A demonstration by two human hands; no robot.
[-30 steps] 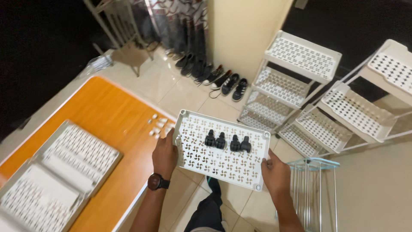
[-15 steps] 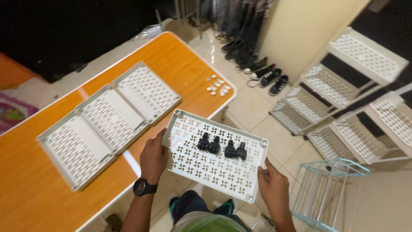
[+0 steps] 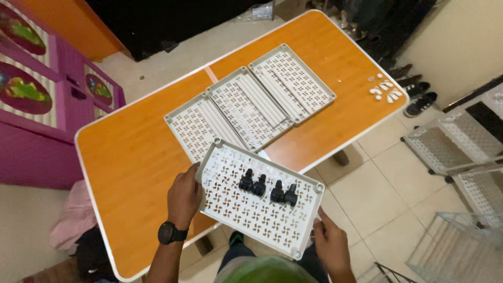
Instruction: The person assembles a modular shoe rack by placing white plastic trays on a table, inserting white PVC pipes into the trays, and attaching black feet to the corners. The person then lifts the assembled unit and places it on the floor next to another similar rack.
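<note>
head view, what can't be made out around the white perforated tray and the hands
- Right hand: its fingers are hidden under the white perforated plastic tray.
- Four small black plastic pieces on the tray: too small to identify.
- Small white pieces on the orange wooden table: too small to identify.
- Metal wire rack: cut off by the frame's lower right edge.

Just one view here, a camera worn on the person's head, looking steeply down past the chest at both hands. It sits close over the white perforated plastic tray (image 3: 251,209), which fills the lower middle of the frame, with the left hand (image 3: 184,196) and right hand (image 3: 331,243) on its short ends. Further out the lens takes in the orange wood-top bench (image 3: 131,157) running diagonally across the frame, the tiled floor on the right, and a purple cabinet (image 3: 47,120) at the left edge. Wide angle, edges bend a bit.
</note>
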